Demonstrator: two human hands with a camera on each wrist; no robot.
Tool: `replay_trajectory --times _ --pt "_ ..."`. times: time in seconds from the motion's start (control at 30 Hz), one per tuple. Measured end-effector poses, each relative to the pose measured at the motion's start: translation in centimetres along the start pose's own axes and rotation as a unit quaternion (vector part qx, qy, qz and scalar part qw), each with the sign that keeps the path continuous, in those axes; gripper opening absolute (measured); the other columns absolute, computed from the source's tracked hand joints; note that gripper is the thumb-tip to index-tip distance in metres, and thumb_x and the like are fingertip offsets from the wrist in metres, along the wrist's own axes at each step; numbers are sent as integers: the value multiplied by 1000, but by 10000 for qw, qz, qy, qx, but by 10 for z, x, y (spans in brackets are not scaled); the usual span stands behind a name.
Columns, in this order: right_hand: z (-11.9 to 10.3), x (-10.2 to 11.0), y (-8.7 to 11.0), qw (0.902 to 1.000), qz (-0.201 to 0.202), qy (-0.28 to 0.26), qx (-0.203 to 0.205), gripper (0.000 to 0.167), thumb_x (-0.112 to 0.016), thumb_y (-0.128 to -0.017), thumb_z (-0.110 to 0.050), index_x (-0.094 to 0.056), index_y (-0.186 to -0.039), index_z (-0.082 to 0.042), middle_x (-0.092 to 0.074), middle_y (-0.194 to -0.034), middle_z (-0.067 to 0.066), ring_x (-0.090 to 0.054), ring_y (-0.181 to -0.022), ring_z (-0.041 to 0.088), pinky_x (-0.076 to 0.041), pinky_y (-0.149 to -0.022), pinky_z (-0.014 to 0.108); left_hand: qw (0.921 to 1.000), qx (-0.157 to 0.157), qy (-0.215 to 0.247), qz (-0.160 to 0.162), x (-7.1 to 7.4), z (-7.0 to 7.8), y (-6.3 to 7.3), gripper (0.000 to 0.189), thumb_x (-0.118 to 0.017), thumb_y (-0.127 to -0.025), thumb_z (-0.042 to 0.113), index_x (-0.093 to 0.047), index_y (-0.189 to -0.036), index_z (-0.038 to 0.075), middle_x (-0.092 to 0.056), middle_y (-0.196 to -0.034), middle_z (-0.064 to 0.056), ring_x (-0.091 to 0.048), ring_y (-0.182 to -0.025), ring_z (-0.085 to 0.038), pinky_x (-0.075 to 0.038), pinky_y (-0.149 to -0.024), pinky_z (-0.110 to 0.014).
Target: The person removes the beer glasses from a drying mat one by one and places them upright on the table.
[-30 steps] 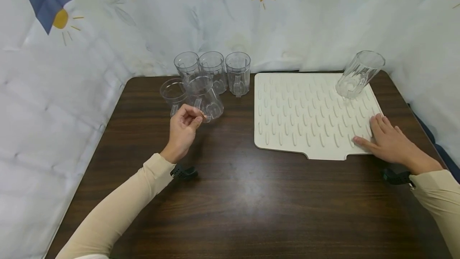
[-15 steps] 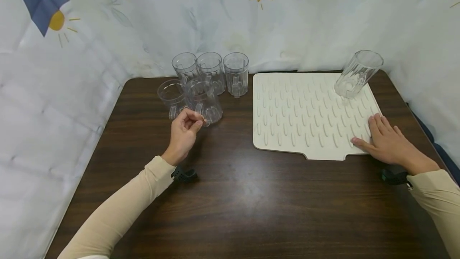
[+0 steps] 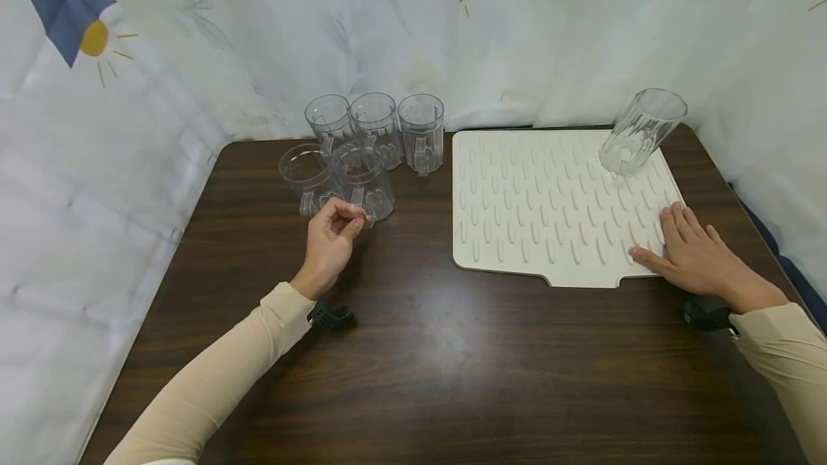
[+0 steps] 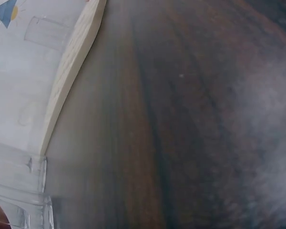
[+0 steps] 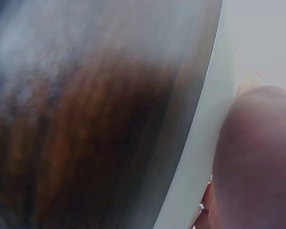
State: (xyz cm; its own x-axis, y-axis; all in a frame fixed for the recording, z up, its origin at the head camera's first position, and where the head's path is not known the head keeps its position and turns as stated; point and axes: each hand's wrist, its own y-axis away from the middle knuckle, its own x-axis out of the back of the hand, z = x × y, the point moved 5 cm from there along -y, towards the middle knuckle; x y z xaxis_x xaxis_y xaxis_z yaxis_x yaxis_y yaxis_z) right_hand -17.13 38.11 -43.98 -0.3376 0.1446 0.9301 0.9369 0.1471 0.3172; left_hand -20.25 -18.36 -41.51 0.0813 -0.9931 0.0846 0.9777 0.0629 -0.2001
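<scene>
My left hand (image 3: 328, 239) pinches the handle of a clear mug (image 3: 371, 189) between thumb and curled fingers. That mug stands at the front of a group of similar clear mugs, overlapping them in the head view. Close on its left is another mug (image 3: 304, 167), and behind are a back-left mug (image 3: 328, 117), a middle mug (image 3: 376, 120) and a right-hand mug (image 3: 421, 131). My right hand (image 3: 698, 253) lies flat, fingers spread, on the near right corner of a white ridged drying board (image 3: 497, 260). In the right wrist view its thumb (image 5: 257, 157) overlaps the board's edge (image 5: 190, 171).
A clear glass (image 3: 639, 135) stands on the board's far right part. Everything rests on a dark wood-grain table (image 3: 439, 379). White patterned cloth (image 3: 517, 41) hangs behind the table and along its left side.
The mug in my left hand has come down slightly toward the table and now stands more upright among the others. My right hand keeps its place on the board.
</scene>
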Motion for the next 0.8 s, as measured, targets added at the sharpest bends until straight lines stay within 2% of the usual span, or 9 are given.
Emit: replay_trajectory --times 0.27,0.37,0.57,0.7,0.8 --pt "-2 1 1 10000 -16 52 -1 107 -43 -105 -61 7 -155 20 13 -160 46 9 -153 62 -8 -114 85 9998 18 -136 -116 -1 -1 2 13 -64 -92 -16 -59 -104 -14 -68 -93 12 -69 -89 -1 -60 -84 -13" --pt "-2 0 1 10000 -21 43 -2 107 -43 -105 -61 7 -155 20 13 -160 46 9 -153 62 -8 -114 85 9995 34 -270 -176 -1 0 3 13 -65 -93 -15 -60 -105 -12 -69 -97 3 -70 -90 -2 -60 -84 -13" --pt "-1 -1 0 10000 -87 -28 -16 108 -42 -106 -62 10 -154 20 14 -160 46 11 -153 62 -7 -114 85 9954 -128 -863 -408 4 3 4 14 -69 -94 -7 -65 -108 -9 -70 -112 -25 -69 -93 4 -58 -86 -10" --pt "1 -2 -1 10000 -91 -23 -15 109 -41 -105 -63 10 -154 20 15 -160 46 11 -152 62 -7 -114 85 9925 -262 -1054 -558 7 5 5 20 -71 -94 -3 -67 -114 -7 -70 -118 -27 -67 -97 7 -56 -90 -8" --pt "2 -2 -1 10000 -77 -35 -25 109 -41 -105 -63 10 -154 19 15 -160 46 11 -153 61 -6 -114 85 9920 -274 -1098 -553 9 5 7 26 -72 -95 0 -67 -120 -6 -70 -121 -25 -67 -100 7 -56 -92 -9"
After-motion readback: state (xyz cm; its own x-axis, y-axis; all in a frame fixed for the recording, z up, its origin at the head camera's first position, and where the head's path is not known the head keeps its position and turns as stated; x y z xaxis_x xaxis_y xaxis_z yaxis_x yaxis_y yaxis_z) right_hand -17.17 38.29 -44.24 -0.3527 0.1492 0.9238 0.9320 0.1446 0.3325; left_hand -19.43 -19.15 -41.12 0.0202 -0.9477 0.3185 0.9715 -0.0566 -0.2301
